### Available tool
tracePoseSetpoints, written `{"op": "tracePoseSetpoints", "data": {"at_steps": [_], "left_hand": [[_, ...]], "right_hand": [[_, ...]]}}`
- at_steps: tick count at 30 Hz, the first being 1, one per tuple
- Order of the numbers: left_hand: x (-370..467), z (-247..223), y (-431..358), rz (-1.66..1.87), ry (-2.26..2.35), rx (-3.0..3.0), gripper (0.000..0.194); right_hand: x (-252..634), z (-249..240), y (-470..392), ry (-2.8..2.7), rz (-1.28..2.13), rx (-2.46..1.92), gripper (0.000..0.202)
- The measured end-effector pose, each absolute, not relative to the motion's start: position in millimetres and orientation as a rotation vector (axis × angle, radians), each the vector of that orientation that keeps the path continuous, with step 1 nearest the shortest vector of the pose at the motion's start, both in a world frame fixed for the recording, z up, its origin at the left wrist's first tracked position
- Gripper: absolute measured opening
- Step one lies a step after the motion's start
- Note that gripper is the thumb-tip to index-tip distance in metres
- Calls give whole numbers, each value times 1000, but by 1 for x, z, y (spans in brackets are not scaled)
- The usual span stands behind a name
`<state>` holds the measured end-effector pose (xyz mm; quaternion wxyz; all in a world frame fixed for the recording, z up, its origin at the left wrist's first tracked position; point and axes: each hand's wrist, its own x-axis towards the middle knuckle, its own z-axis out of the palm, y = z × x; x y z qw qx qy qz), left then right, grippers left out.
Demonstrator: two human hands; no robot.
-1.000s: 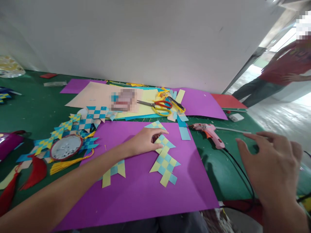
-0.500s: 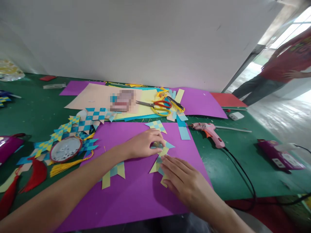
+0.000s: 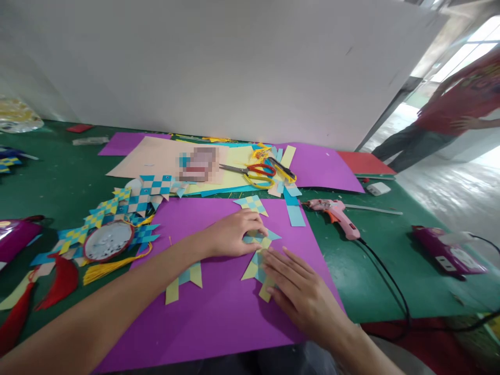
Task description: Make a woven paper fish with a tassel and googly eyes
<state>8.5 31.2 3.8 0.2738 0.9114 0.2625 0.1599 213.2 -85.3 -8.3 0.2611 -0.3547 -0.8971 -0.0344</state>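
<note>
– What's just changed?
– My right hand (image 3: 299, 289)! A second ago it was up in the air beyond the glue gun (image 3: 341, 216); now it's down on the weave (image 3: 253, 270), right next to my left hand (image 3: 234, 234). Since half a second ago, hardly a shift.
– Meaning what for the work?
– Both hands are on it now instead of one, so it ought to sit steadier, I'd judge. Left's at the top, right's across the lower right.
– And the fingers?
– Left: thumb and forefinger curved, tips apart, checks showing in the gap. Right: stretched out, nearly side by side, lying over the paper. Is my thumb pinching the edge? I can't tell.
– Where's the weave?
– On the purple sheet (image 3: 219, 323), right of its middle, just below a small checked piece (image 3: 252, 203) that no hand is touching.
– How does it look?
– Yellow and pale blue checks, pointed corners! One blue point pokes out past my left fingertips, a yellow tab by my right thumb. Much of the rest is covered; one piece or two overlapping, I can't tell.
</note>
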Motion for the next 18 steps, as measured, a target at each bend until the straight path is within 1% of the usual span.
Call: {"op": "tracePoseSetpoints", "data": {"at_steps": [4,7,14,18], "left_hand": [[8,4,32,422,685,2447,24],[8,3,32,429,689,2454,24],[10,4,31,400,688,2517,28],[8,4,30,406,680,2555,26]], "right_hand": [[222,-10,-88,-2365,-178,-983,25],[223,-14,-89,-2391,-201,-1011,27],[228,-18,-91,-2394,-76,-1043,31],[242,-17,-90,-2209,-20,-1173,37]]}}
